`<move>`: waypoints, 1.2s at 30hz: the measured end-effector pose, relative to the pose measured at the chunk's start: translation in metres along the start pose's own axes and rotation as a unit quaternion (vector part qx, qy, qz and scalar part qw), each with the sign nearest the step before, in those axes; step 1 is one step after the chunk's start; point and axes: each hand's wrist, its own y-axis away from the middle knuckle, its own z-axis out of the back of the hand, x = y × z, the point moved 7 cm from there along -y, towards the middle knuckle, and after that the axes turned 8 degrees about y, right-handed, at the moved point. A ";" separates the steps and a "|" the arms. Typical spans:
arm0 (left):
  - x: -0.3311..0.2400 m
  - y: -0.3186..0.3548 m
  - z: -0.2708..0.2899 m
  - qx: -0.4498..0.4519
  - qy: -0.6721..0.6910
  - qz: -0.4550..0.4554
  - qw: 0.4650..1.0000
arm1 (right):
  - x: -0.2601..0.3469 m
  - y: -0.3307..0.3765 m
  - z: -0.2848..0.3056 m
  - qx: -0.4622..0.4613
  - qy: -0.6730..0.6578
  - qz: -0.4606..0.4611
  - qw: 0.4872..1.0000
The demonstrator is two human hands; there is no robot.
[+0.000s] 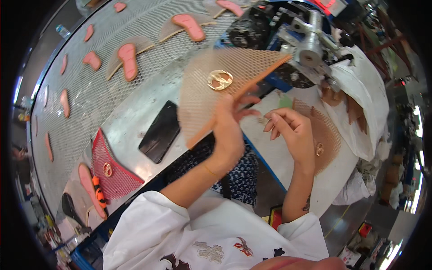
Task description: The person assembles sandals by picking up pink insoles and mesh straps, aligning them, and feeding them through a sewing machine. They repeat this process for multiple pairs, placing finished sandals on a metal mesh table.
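A beige mesh shoe-upper piece (193,85) with a tan trimmed edge and a round gold ornament (220,80) is held up in my left hand (228,128). That hand grips it along the trimmed edge, and its fingers are partly blurred. To the right, my right hand (292,130) is closed in a pinch; what is between the fingertips is too small to make out. A similar tan mesh piece (326,139) with a gold ornament lies on the white surface beside and partly behind the right hand.
A black phone-like slab (159,130) and a red mesh piece (118,173) lie left, near an orange-and-black handled tool (98,191). Pink insoles (128,62) are spread over the metal mesh conveyor (153,27). A machine (310,51) and a white bag (364,108) stand right.
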 end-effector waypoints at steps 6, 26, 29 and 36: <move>-0.211 -0.032 0.099 -0.125 -0.162 -0.391 0.897 | -0.049 -0.009 -0.048 0.044 -0.018 -0.058 0.997; -0.330 -0.122 0.400 -0.079 -0.898 0.052 0.430 | -0.083 -0.020 -0.043 -0.012 0.001 -0.045 0.999; -0.340 -0.135 0.407 -0.095 -0.893 0.047 0.437 | -0.082 -0.019 -0.044 -0.027 0.011 -0.044 0.999; -0.344 -0.198 0.387 -0.091 -0.899 -0.038 0.426 | -0.082 -0.016 -0.044 -0.050 0.034 -0.036 0.998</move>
